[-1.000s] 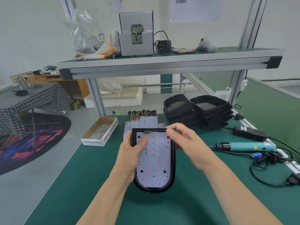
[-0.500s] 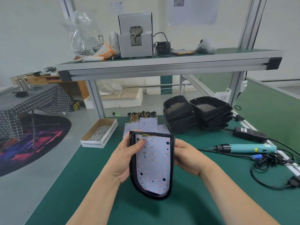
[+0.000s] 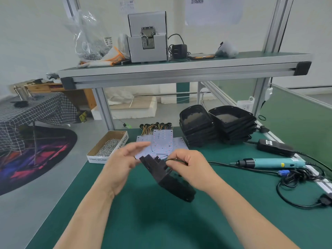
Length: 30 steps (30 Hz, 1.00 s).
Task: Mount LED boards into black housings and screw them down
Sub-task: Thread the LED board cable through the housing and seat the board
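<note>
A black housing (image 3: pixel 168 178) is held above the green bench, turned over so its dark back faces me; the LED board inside it is hidden. My left hand (image 3: pixel 122 163) supports its left edge with the fingers spread. My right hand (image 3: pixel 190 168) pinches a thin dark wire (image 3: pixel 175 159) at the housing's top right. Loose white LED boards (image 3: pixel 162 141) with coloured wire leads lie just behind my hands. Two stacks of empty black housings (image 3: pixel 215 124) stand at the back right. A teal electric screwdriver (image 3: pixel 269 163) lies to the right.
An open cardboard box of screws (image 3: pixel 107 147) sits at the left bench edge. A black power adapter (image 3: pixel 274 147) and tangled cables (image 3: pixel 301 178) lie on the right. An overhead shelf (image 3: pixel 179 69) carries a grey screw feeder (image 3: pixel 147 37) and a bag of screws.
The housing went from lying board-up on the bench to lifted, tilted and flipped so its back faces me. My right hand moved from its side to pinch the wire.
</note>
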Tool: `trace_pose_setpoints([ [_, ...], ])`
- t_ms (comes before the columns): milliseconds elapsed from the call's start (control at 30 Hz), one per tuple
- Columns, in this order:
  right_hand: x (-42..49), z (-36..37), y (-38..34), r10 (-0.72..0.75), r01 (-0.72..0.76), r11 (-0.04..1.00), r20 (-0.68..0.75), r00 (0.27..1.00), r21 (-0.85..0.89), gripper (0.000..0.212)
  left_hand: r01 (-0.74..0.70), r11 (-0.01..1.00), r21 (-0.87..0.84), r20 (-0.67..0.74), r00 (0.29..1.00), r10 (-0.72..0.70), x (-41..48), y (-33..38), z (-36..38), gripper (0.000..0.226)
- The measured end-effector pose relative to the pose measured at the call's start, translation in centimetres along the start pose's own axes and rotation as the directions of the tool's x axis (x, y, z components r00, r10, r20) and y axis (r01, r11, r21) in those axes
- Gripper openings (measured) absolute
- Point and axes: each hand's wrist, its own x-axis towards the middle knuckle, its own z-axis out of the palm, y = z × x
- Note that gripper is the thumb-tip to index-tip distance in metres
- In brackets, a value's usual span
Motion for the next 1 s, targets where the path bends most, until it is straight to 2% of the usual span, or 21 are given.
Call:
trace_pose_setpoints([
  [33,-0.1,0.4,-0.1,-0.017,0.016,0.999,-0.015,1.0,-0.041,0.024,-0.065,0.996,0.066,-0.04,0.997,0.067,-0.2,0.9,-0.2,0.061],
  [67,-0.3,0.7,-0.2,-0.028,0.026,0.998,-0.03,0.999,-0.052,0.027,-0.126,0.973,0.191,0.0,0.992,0.129,-0.4,1.8,-0.2,0.047],
  [100,-0.4,1.1,-0.2,-0.038,0.037,0.999,-0.045,0.998,-0.04,0.029,-0.174,0.915,0.364,0.131,0.982,0.135,-0.7,2.5,0.2,0.036],
  [133,-0.6,1.3,-0.2,-0.048,0.046,0.999,-0.053,0.997,-0.025,0.028,-0.215,0.805,0.553,0.273,0.959,0.068,-0.9,2.8,0.6,0.042],
  [167,-0.7,1.6,-0.2,-0.056,0.055,0.998,-0.052,0.997,-0.021,0.025,-0.238,0.694,0.68,0.354,0.935,-0.026,-1.0,2.5,1.0,0.051],
  [200,-0.8,1.8,-0.3,-0.061,0.06,0.998,-0.043,0.997,-0.029,0.02,-0.226,0.639,0.736,0.372,0.922,-0.103,-0.9,2.1,1.5,0.053],
  [233,-0.8,2.0,-0.3,-0.063,0.062,0.997,-0.031,0.998,-0.045,0.016,-0.188,0.658,0.729,0.357,0.925,-0.132,-0.9,1.7,1.9,0.051],
  [300,-1.0,2.2,-0.6,-0.051,0.051,0.997,-0.006,0.999,-0.055,0.014,-0.167,0.711,0.683,0.335,0.937,-0.102,-0.9,1.1,2.2,0.041],
  [400,-1.0,1.9,-1.1,-0.067,0.068,0.996,0.01,0.998,-0.058,0.021,-0.221,0.697,0.682,0.351,0.935,-0.047,-0.8,0.2,1.8,0.051],
  [533,-0.9,1.9,-1.4,-0.078,0.077,0.986,-0.005,0.997,-0.145,0.007,-0.315,0.666,0.676,0.418,0.908,0.006,-1.0,-0.6,1.5,0.058],
  [600,-0.7,1.2,-1.4,-0.019,0.018,0.997,-0.016,1.0,-0.078,0.002,-0.335,0.672,0.661,0.436,0.9,0.02,-0.8,-0.5,1.3,0.047],
  [633,-0.5,0.4,-1.4,0.051,-0.051,0.999,0.002,0.999,0.002,0.01,-0.335,0.678,0.654,0.428,0.903,0.032,-0.8,-0.5,1.1,0.037],
  [700,-0.4,-1.5,-1.2,0.184,-0.202,0.973,0.151,0.971,0.115,0.029,-0.315,0.701,0.64,0.381,0.922,0.067,-0.8,-0.7,0.6,0.02],
  [767,-0.5,-2.5,-1.0,0.203,-0.23,0.971,0.283,0.937,0.065,0.033,-0.297,0.725,0.621,0.326,0.94,0.106,-0.8,-0.9,0.3,0.013],
  [800,-0.5,-2.5,-0.9,0.202,-0.224,0.974,0.304,0.931,0.038,0.03,-0.302,0.726,0.618,0.305,0.943,0.133,-0.7,-1.1,0.3,0.013],
  [900,-0.6,-1.9,-0.5,0.259,-0.268,0.963,0.238,0.936,0.004,0.02,-0.347,0.707,0.616,0.269,0.936,0.225,-0.2,-1.5,0.1,0.015],
  [1000,-0.5,-1.6,-0.2,0.281,-0.265,0.956,0.14,0.949,-0.123,0.026,-0.331,0.746,0.578,0.26,0.941,0.217,0.0,-1.6,-0.5,0.018],
])
